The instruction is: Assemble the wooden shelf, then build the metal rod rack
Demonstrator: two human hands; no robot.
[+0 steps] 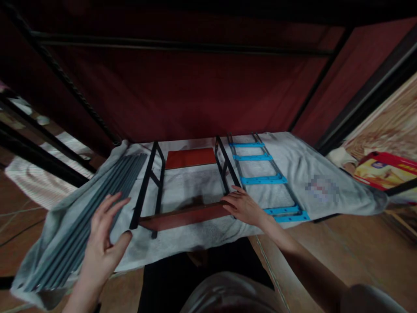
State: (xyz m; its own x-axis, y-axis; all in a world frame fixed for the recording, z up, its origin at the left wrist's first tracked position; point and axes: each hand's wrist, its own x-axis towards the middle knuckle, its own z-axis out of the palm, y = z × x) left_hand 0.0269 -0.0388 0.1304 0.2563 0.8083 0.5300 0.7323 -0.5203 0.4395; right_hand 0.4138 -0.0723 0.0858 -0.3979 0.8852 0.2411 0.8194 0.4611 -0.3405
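Note:
A small rack lies on a grey cloth: two black metal side frames joined by a near red-brown shelf board and a far red board. My right hand rests on the right end of the near board, where it meets the right black frame; its fingers lie flat and spread. My left hand hovers open, fingers apart, just above a bundle of grey metal rods at the cloth's left side, holding nothing.
A ladder-like piece with blue plastic rungs lies right of the rack. Dark red fabric walls on a black tube frame enclose the back. A red and yellow box sits at the right. Brown tiled floor surrounds the cloth.

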